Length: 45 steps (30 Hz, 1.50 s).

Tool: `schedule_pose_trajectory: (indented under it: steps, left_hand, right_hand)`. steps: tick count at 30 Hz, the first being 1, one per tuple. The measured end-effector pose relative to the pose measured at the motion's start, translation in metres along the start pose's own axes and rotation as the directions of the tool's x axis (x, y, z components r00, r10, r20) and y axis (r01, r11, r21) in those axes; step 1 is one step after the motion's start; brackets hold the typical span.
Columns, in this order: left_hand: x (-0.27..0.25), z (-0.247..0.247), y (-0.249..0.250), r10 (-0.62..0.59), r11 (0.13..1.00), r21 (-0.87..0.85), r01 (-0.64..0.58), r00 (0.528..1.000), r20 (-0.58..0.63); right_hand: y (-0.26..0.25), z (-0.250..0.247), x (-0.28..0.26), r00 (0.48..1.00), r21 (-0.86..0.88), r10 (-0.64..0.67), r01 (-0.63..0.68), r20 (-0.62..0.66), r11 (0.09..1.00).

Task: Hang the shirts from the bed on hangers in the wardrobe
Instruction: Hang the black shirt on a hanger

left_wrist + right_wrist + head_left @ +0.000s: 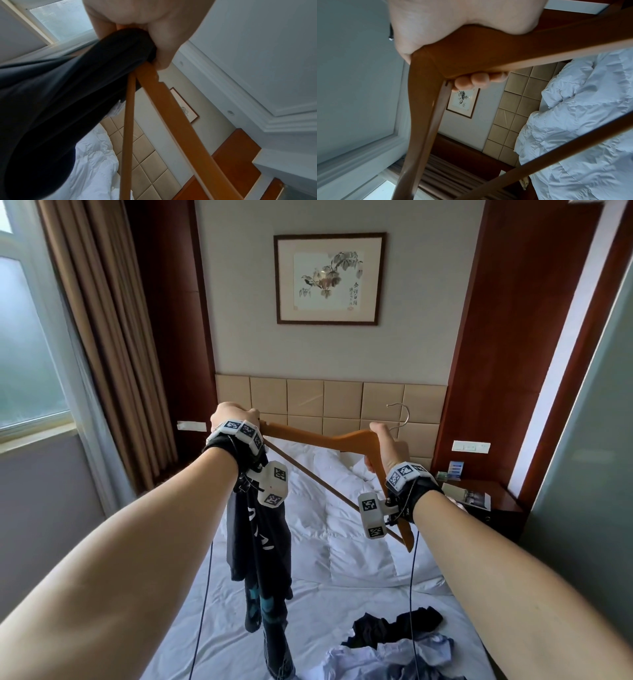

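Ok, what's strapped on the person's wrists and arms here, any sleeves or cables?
No sleeves; both forearms are bare. The left hand and right hand each have a black wrist strap carrying white blocks printed with black-and-white square markers. A thin dark cable hangs down from each wrist.

Head view: I look forward over both forearms toward the headboard [329,402] and framed painting [329,278]. Left wrist view: close under the fist, angled up toward the ceiling. Right wrist view: likewise close, upward. All three share the painting and headboard.
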<state>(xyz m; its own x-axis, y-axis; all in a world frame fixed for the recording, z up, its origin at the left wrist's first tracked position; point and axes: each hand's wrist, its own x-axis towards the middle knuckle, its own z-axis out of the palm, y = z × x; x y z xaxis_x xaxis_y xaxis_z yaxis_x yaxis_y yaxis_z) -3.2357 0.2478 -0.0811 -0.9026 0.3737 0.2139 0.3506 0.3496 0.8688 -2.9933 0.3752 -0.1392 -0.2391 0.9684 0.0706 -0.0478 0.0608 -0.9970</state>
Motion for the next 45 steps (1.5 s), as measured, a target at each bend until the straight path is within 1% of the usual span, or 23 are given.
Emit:
schedule_pose_trajectory:
  steps: [5, 9, 11, 15, 17, 18, 20, 22, 26, 29, 31, 33, 35, 37, 40, 42, 43, 45]
  left_hand:
    - [-0.002, 0.009, 0.004, 0.049, 0.992, 0.109, -0.060, 0.994, 0.101]
    - [-0.007, 0.017, 0.008, 0.091, 0.973, 0.191, -0.127, 0.978, 0.187]
    - [-0.009, 0.023, 0.008, 0.098, 0.966, 0.212, -0.149, 0.968, 0.232]
    - [0.001, 0.041, 0.005, 0.073, 0.974, 0.180, -0.139, 0.941, 0.332]
    - [0.013, 0.054, 0.001, 0.080, 0.978, 0.147, -0.146, 0.921, 0.381]
    - [0.010, 0.054, 0.004, 0.095, 0.979, 0.130, -0.158, 0.914, 0.395]
    - [0.005, 0.054, 0.010, 0.128, 0.979, 0.094, -0.179, 0.906, 0.403]
    - [-0.003, 0.049, 0.019, 0.166, 0.976, 0.069, -0.207, 0.909, 0.382]
    - [-0.016, 0.040, 0.039, 0.232, 0.964, 0.040, -0.263, 0.905, 0.356]
    - [-0.030, 0.032, 0.057, 0.297, 0.942, 0.049, -0.332, 0.893, 0.338]
    - [-0.042, 0.026, 0.067, 0.360, 0.911, 0.071, -0.406, 0.868, 0.343]
    - [-0.050, 0.023, 0.075, 0.414, 0.882, 0.074, -0.466, 0.840, 0.350]
    - [-0.053, 0.024, 0.078, 0.456, 0.846, 0.119, -0.520, 0.821, 0.344]
    - [-0.052, 0.026, 0.078, 0.485, 0.814, 0.138, -0.564, 0.791, 0.373]
    - [-0.049, 0.030, 0.075, 0.502, 0.778, 0.150, -0.611, 0.747, 0.436]
    - [-0.046, 0.032, 0.073, 0.509, 0.715, 0.219, -0.664, 0.710, 0.487]
    - [-0.046, 0.032, 0.073, 0.499, 0.694, 0.246, -0.676, 0.699, 0.513]
    - [-0.045, 0.031, 0.073, 0.461, 0.695, 0.267, -0.668, 0.698, 0.547]
  right_hand:
    - [-0.004, 0.007, -0.003, 0.998, -0.055, -0.033, 0.036, 0.059, 0.998]
    - [-0.012, 0.016, -0.005, 0.991, -0.115, -0.045, 0.060, 0.126, 0.992]
    - [-0.015, 0.020, -0.007, 0.983, -0.157, -0.067, 0.095, 0.173, 0.983]
    - [-0.020, 0.031, -0.009, 0.949, -0.162, -0.091, 0.145, 0.301, 0.976]
    - [-0.022, 0.038, -0.008, 0.930, -0.188, -0.103, 0.178, 0.352, 0.966]
    - [-0.025, 0.042, -0.009, 0.920, -0.206, -0.112, 0.201, 0.376, 0.958]
    - [-0.030, 0.049, -0.011, 0.903, -0.257, -0.128, 0.249, 0.410, 0.934]
    - [-0.034, 0.054, -0.013, 0.899, -0.320, -0.131, 0.280, 0.417, 0.905]
    - [-0.040, 0.058, -0.013, 0.898, -0.338, -0.134, 0.291, 0.418, 0.895]
    - [-0.043, 0.060, -0.014, 0.888, -0.378, -0.168, 0.344, 0.428, 0.860]
    - [-0.046, 0.063, -0.016, 0.887, -0.437, -0.201, 0.389, 0.416, 0.811]
    - [-0.048, 0.065, -0.018, 0.880, -0.465, -0.222, 0.419, 0.420, 0.780]
    - [-0.047, 0.065, -0.018, 0.889, -0.457, -0.216, 0.401, 0.404, 0.794]
    - [-0.045, 0.063, -0.016, 0.900, -0.435, -0.205, 0.372, 0.384, 0.820]
    - [-0.044, 0.059, -0.015, 0.910, -0.425, -0.202, 0.355, 0.363, 0.833]
    - [-0.045, 0.058, -0.016, 0.908, -0.420, -0.204, 0.357, 0.366, 0.835]
    - [-0.046, 0.057, -0.016, 0.906, -0.429, -0.206, 0.364, 0.371, 0.827]
    - [-0.050, 0.057, -0.017, 0.897, -0.449, -0.203, 0.380, 0.393, 0.809]
